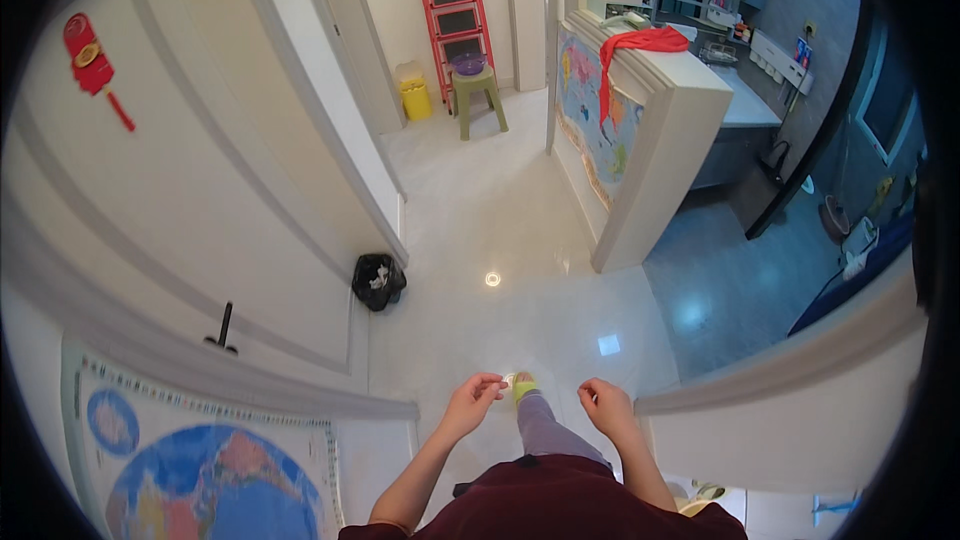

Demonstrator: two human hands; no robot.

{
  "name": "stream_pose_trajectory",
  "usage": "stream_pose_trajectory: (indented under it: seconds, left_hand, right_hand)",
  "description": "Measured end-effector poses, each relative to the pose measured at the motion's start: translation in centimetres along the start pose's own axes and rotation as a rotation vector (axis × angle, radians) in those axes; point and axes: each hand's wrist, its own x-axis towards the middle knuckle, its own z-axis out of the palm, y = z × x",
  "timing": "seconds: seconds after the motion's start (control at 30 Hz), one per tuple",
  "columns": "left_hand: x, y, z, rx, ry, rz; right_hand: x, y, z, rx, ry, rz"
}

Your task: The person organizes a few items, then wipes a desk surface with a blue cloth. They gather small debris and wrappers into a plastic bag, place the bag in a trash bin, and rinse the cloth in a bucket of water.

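Both hands hang in front of the body above the tiled floor [517, 315]. My left hand [474, 399] has its fingers loosely bent and apart, with nothing in it. On the other side of the body, my right hand [604, 406] is half curled and no object shows in it. Between the hands, one foot in a yellow-green slipper [524, 385] is on the floor.
A bin with a black liner [379, 282] stands by the left door frame. Ahead are a green stool [480, 94] with a purple bowl, a yellow bin [415, 100] and a red step ladder [455, 15]. A half wall [637, 180] bears a red cloth [645, 39].
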Motion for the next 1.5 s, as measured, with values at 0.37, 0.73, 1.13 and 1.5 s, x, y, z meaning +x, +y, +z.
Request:
stream_pose_trajectory:
  seconds: [0.37, 0.73, 1.13, 1.5]
  left_hand:
    - [24.6, 7.9, -8.8, -0.08, 0.211, -0.044]
    - [56.0, 14.2, -26.1, -0.066, 0.182, -0.072]
    - [92.2, 28.9, -30.1, 0.137, 0.101, 0.062]
    - [108.4, 33.4, -41.9, -0.008, 0.728, 0.027]
  right_hand:
    - [39.6, -10.2, -0.2, 0.032, -0.051, -0.368]
    - [65.3, -12.5, 4.8, 0.038, -0.054, -0.163]
    - [95.6, -7.9, 4.8, 0.076, 0.108, 0.032]
    - [133.9, -20.4, 2.9, 0.028, -0.122, -0.511]
